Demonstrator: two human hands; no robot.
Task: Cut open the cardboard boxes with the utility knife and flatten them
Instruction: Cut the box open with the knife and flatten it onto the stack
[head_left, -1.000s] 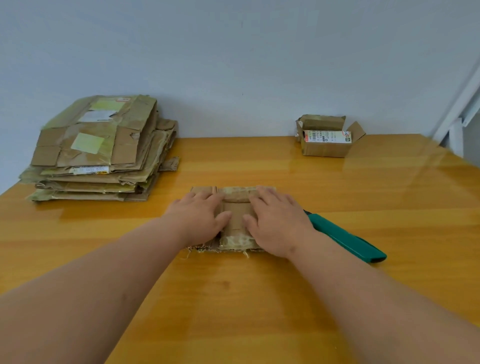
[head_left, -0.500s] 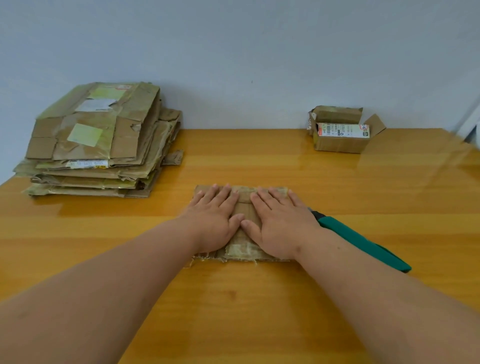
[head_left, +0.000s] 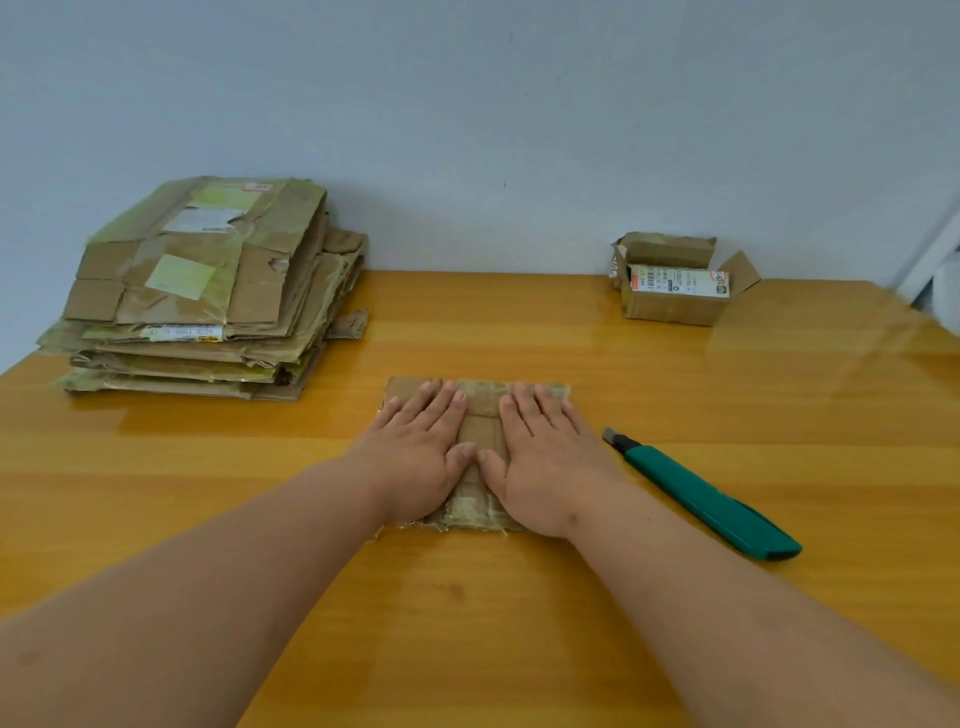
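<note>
Under both grips, the flattened box (head_left: 480, 431) is lying on the worktop (head_left: 519, 623); left hand (head_left: 415, 457) and right hand (head_left: 545, 462) are pressing it, fingers straight. The utility knife (head_left: 701, 493) is lying just right of the right hand.

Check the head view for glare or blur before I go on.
Head view: soft glare streaks the table at far right, near the small box; both hands, the cardboard and the knife look sharp; the frame edges bend slightly.
</note>
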